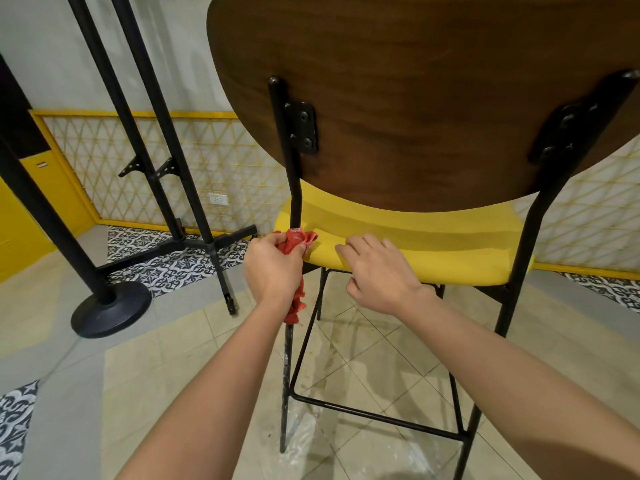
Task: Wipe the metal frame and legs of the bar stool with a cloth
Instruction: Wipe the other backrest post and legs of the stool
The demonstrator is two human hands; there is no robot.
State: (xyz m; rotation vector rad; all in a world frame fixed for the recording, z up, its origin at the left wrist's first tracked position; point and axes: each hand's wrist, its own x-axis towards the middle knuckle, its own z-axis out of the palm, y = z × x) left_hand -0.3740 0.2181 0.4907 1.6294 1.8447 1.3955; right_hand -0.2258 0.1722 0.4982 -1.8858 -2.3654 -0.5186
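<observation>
Two grips: left hand (273, 265) clenched limp red cloth (298, 239) round rigid black metal leg (286, 368); right hand (381, 271) rested slack on yellow seat (450, 244) edge.

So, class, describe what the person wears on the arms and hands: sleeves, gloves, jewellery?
Both arms are bare. The left hand and right hand wear no gloves, and no rings show on the fingers. No watch, band or sleeve shows anywhere up to the picture's edge.

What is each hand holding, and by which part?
The left hand grips the red cloth by its bunched upper part. The right hand only rests on the yellow seat.
</observation>
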